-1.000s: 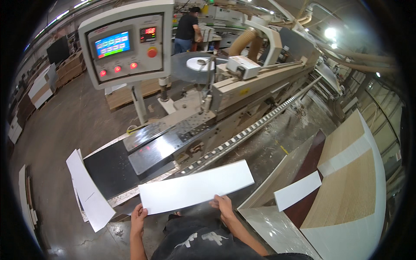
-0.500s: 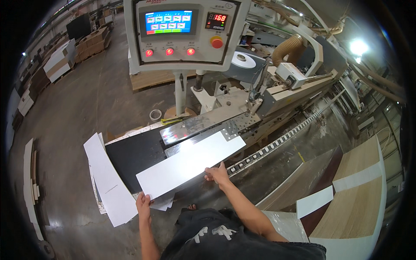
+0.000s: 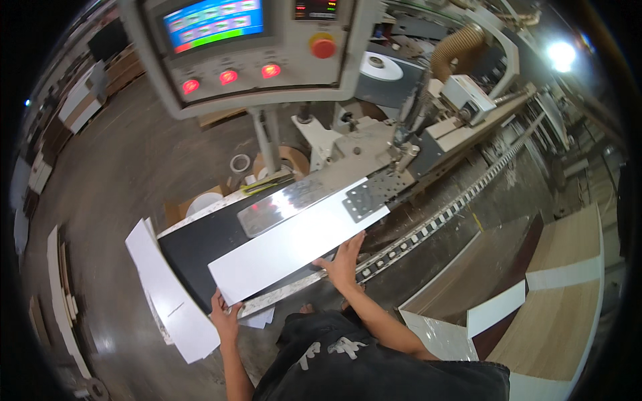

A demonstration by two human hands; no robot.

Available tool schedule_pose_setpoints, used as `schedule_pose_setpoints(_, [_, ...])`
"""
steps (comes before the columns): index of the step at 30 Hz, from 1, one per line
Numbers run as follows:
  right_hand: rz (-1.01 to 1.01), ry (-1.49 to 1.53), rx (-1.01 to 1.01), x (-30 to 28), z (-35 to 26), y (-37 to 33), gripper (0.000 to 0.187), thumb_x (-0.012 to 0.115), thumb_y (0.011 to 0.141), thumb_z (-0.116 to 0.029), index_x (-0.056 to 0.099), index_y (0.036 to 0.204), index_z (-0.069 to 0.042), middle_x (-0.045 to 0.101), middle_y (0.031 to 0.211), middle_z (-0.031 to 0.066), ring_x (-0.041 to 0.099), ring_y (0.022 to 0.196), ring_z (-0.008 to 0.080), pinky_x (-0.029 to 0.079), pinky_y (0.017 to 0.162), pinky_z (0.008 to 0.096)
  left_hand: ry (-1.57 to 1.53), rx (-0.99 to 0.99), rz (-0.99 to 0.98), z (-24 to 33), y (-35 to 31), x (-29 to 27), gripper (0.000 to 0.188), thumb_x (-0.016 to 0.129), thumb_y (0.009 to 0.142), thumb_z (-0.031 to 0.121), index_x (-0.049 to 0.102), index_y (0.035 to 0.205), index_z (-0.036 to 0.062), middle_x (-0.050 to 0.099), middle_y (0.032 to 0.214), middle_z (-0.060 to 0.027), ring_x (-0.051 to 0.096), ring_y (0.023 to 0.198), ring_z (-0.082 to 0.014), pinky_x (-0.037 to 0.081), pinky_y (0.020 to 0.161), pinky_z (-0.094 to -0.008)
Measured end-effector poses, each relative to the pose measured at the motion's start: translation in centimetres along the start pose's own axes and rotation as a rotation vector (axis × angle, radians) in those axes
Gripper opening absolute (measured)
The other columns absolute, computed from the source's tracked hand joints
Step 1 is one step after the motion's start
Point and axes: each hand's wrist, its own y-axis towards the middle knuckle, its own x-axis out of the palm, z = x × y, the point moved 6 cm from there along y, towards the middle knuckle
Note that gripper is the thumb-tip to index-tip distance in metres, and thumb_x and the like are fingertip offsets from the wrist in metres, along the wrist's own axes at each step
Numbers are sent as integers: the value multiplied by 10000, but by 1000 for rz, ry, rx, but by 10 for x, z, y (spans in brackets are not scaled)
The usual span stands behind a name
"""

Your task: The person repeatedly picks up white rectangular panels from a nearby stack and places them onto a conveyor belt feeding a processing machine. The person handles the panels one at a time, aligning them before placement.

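A long white panel (image 3: 294, 247) lies flat and slanting on the machine's infeed table, its far end reaching under a perforated metal plate (image 3: 366, 199). My left hand (image 3: 225, 315) is closed on the panel's near left corner, with thumb and fingers at the edges. Along the near long edge, my right hand (image 3: 343, 267) touches the panel with its fingertips, the thumb spread away to the left. Behind the panel runs a shiny metal guide plate (image 3: 277, 208). The black table surface (image 3: 200, 244) shows to the left of it.
A control box (image 3: 254, 80) with a screen and lit red buttons hangs over the far side. Thin white sheets (image 3: 170, 294) lie at the table's left end. A roller chain track (image 3: 428, 234) runs off to the right, beside stacked wood-grain boards (image 3: 562, 294).
The panel has slid a little to the right and away, further along the perforated plate. Both hands have moved with it, and the right hand's fingers have spread wider. The view has tilted.
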Motion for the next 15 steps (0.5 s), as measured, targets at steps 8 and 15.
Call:
schedule_pose_setpoints(8, [14, 121, -10, -49, 49, 43, 1330, 943, 650, -461, 201, 1450, 298, -61, 1592, 511, -13, 1526, 635, 155, 1261, 608, 329, 207, 66, 41, -5, 66, 730, 830, 799, 45, 520, 1456, -21, 567, 1453, -195, 544, 1305, -348, 415, 1104, -438])
schedule_pose_setpoints(15, [35, 106, 36, -85, 98, 81, 1332, 952, 624, -471, 246, 1448, 301, -53, 1598, 501, 30, 1523, 636, 195, 1267, 571, 503, 417, 0, 85, 1, 135, 735, 827, 818, 219, 524, 1434, -43, 495, 1546, -255, 434, 1437, -432, 317, 1186, -524])
